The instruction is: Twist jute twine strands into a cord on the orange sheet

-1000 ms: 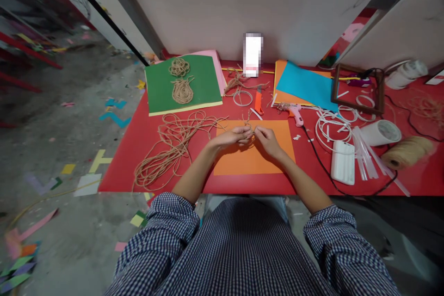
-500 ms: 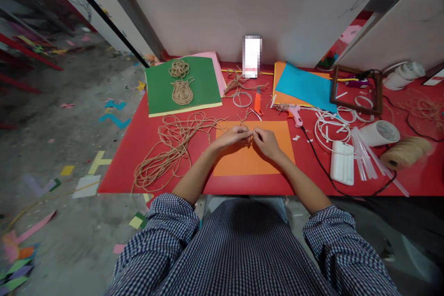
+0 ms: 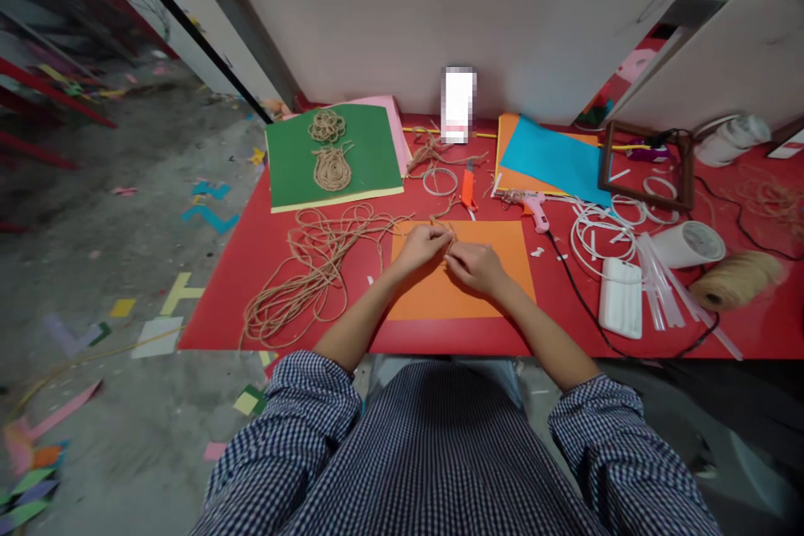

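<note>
My left hand [image 3: 425,248] is closed in a pinch on a short piece of brown twine [image 3: 451,239], above an orange sheet [image 3: 458,301]. Close against it, my right hand [image 3: 476,266] has its thumb and fingers pressed together on the lower part of the same twine. The fingers hide most of the piece. To the left lies a loose tangle of twine [image 3: 307,272], with one end reaching toward the orange sheet. Just beyond the hands are an orange utility knife [image 3: 467,186] and a white ring [image 3: 440,181].
Two twine coils lie on a green sheet [image 3: 370,163] at the back left. A phone [image 3: 458,105] stands against the wall. On the right are a pink glue gun [image 3: 535,211] with a black cord, a wooden frame [image 3: 683,196], a white box [image 3: 621,298] and a twine spool [image 3: 734,280].
My right hand has shifted left and slightly toward me, its fingers now lower than the left fingertips. My left hand has moved only a little. A small white scrap now shows beside my left forearm.
</note>
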{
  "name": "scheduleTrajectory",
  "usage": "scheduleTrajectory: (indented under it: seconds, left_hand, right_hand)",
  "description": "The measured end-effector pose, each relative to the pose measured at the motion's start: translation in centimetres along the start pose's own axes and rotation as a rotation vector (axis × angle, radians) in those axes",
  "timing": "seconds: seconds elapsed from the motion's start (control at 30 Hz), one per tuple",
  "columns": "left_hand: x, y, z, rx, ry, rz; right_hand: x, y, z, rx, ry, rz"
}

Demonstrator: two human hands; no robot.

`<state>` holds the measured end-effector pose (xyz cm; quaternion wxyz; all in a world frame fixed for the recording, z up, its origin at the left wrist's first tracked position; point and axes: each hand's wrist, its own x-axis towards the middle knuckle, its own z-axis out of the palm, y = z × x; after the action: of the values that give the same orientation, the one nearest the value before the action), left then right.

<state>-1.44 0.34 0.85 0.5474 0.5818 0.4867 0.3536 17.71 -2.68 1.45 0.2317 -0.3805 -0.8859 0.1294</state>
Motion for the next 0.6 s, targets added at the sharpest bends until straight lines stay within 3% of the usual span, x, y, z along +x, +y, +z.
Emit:
scheduleTrajectory:
  seconds: [0.13, 0.3, 0.37, 0.43, 0.6]
  left_hand:
    - [-0.1, -0.1, 0.4, -0.429, -0.021, -0.119]
    - [0.3, 0.4, -0.5, -0.568, 0.014, -0.134]
    - [0.3, 0.5, -0.7, -0.555, 0.029, -0.121]
    - [0.3, 0.4, -0.7, -0.525, 0.019, -0.115]
    - [0.1, -0.3, 0.1, -0.287, -0.075, -0.049]
  right_hand:
    - [-0.4, -1.1, 1.3, -0.064, -0.076, -0.160]
    - [-0.8, -1.8, 1.4, -0.016, -0.092, -0.409]
    - [-0.9, -2.0, 1.2, 0.052, -0.034, -0.429]
    - [-0.9, -2.3, 0.8, 0.132, 0.058, -0.281]
    - [0.0, -2.1, 0.3, 0.436, 0.286, 0.407]
